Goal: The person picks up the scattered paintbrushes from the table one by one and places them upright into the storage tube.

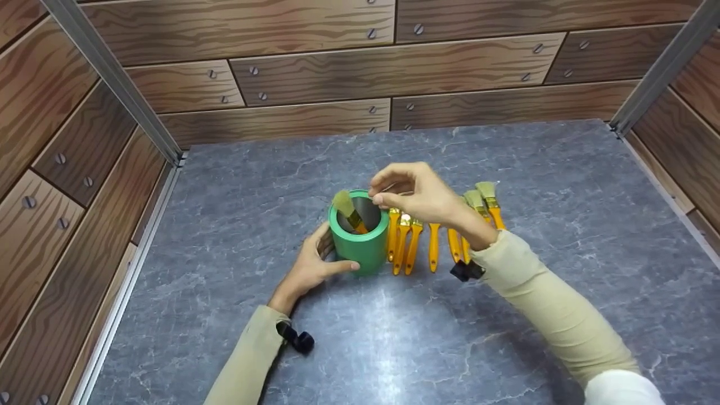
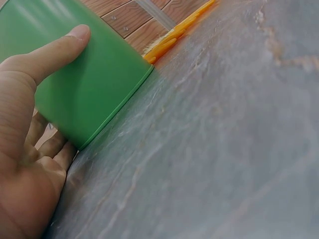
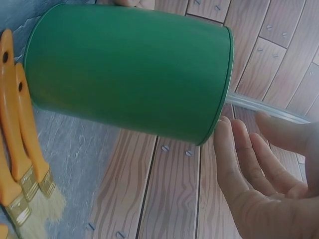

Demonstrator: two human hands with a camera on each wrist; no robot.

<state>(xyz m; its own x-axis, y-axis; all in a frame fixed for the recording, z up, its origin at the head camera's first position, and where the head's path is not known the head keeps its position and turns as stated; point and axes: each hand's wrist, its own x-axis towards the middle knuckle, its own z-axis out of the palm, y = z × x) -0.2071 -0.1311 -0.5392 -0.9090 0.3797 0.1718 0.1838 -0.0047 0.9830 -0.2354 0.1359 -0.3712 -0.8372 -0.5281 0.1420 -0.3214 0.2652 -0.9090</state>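
A green can (image 1: 363,253) stands upright on the table, its dark inside partly visible from above. One paintbrush (image 1: 344,205) leans in it, bristles up against the left of the rim. My left hand (image 1: 309,263) holds the can from the left; in the left wrist view the thumb lies along the green wall (image 2: 94,94) and the fingers go behind it. Over the can's right rim hovers my right hand (image 1: 427,194), fingers loosely bent. Nothing shows between thumb and fingers in the right wrist view, where the hand (image 3: 264,184) is beside the can's open end.
Several paintbrushes with orange handles (image 1: 433,247) lie right of the can, some partly hidden under my right forearm. Their pale bristles (image 1: 485,190) point to the back. Wood-patterned walls (image 1: 315,76) enclose the grey marbled table (image 1: 253,185) at the back and sides.
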